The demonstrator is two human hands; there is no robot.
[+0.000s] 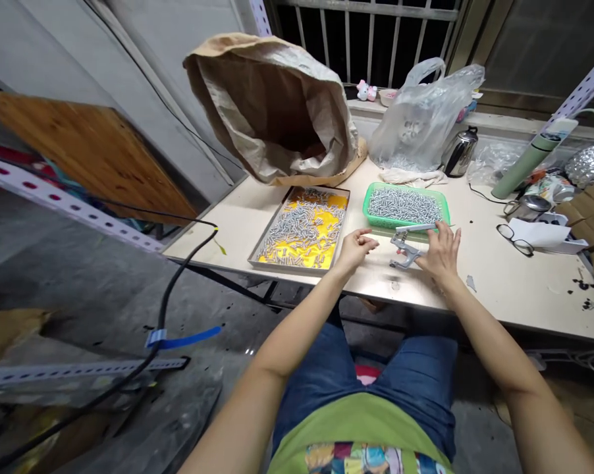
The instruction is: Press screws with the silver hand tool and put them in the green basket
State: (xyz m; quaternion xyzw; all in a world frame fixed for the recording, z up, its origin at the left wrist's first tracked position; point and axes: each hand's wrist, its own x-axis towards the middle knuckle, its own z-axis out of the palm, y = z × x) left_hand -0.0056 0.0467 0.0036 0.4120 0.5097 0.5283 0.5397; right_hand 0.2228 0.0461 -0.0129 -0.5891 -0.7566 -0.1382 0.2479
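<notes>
My left hand (pixel 357 251) is closed in a loose pinch just right of a shallow metal tray (pixel 251 258). Anything between its fingertips is too small to make out. Small silvery screw-like pieces (pixel 297 224) lie scattered on the tray's yellow bottom. My right hand (pixel 441 253) grips a grey metal clamp-like tool (pixel 406 253) on the table, with the thumb by its lower part and fingertips at the right end of its long flat bar. Right behind the tool stands a green plastic basket (pixel 446 209), filled with similar silvery pieces (pixel 403 204).
A big open paper sack (pixel 346 125) leans behind the tray. Further back are a plastic bag (pixel 415 125), a metal jug (pixel 459 153) and a green bottle (pixel 524 168). Glasses (pixel 517 240) and cardboard boxes (pixel 591 210) lie right. A black cable (pixel 166 296) hangs left.
</notes>
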